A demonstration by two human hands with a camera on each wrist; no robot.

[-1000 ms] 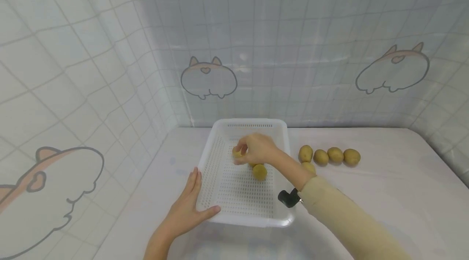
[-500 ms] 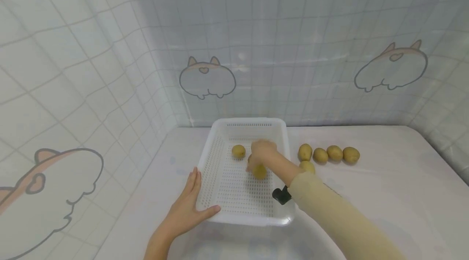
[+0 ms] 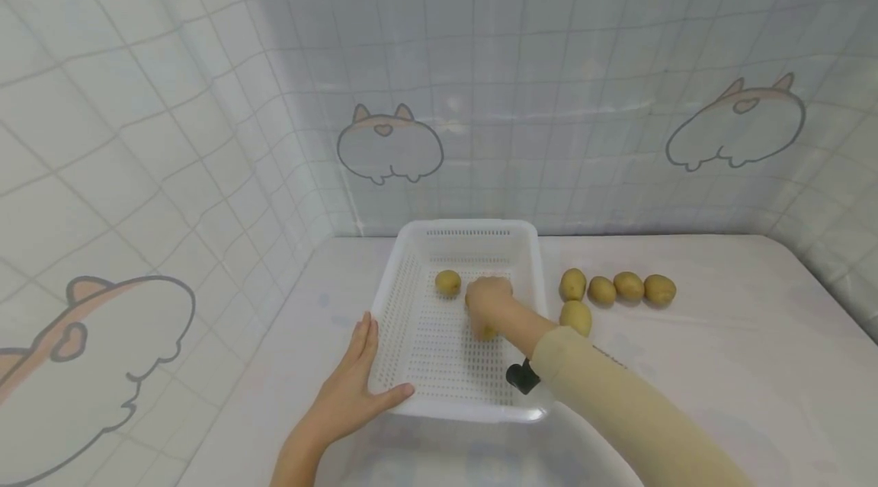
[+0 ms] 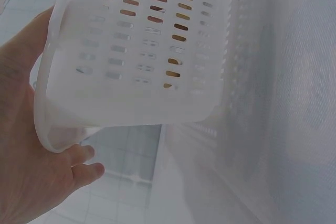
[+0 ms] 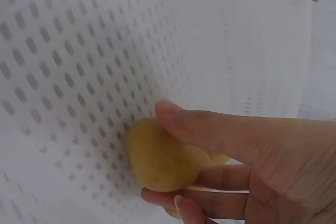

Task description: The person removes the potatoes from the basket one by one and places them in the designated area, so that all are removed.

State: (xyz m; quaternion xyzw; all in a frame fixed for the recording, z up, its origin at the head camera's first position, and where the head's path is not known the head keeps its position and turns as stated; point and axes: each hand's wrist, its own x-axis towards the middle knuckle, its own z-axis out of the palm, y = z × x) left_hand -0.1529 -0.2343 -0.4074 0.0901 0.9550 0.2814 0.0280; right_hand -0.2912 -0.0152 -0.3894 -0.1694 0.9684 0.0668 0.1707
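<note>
A white perforated plastic basket (image 3: 456, 411) stands on the table. My left hand (image 3: 343, 395) rests at its near left corner, fingers straight along the left side and thumb over the front rim. In the left wrist view, the basket wall (image 4: 136, 98) is beside that hand, with yellow-brown patches showing through its slots. My right hand (image 3: 488, 300) reaches inside the basket and grips a potato (image 5: 157, 156) between thumb and fingers, close to the perforated bottom. Other potato skin peeks out behind those fingers. A separate potato (image 3: 448, 283) lies farther left in the basket.
Right of the basket, several potatoes (image 3: 628, 286) form a row, with another potato (image 3: 575, 317) in front of its left end. A dark object (image 3: 523, 377) sits at the right wrist. Tile-patterned sheeting (image 3: 549, 91) encloses the table at the back and sides.
My right hand has let go of the left potato in the basket and moved right and nearer, onto another potato there. The left hand has stayed at the corner.
</note>
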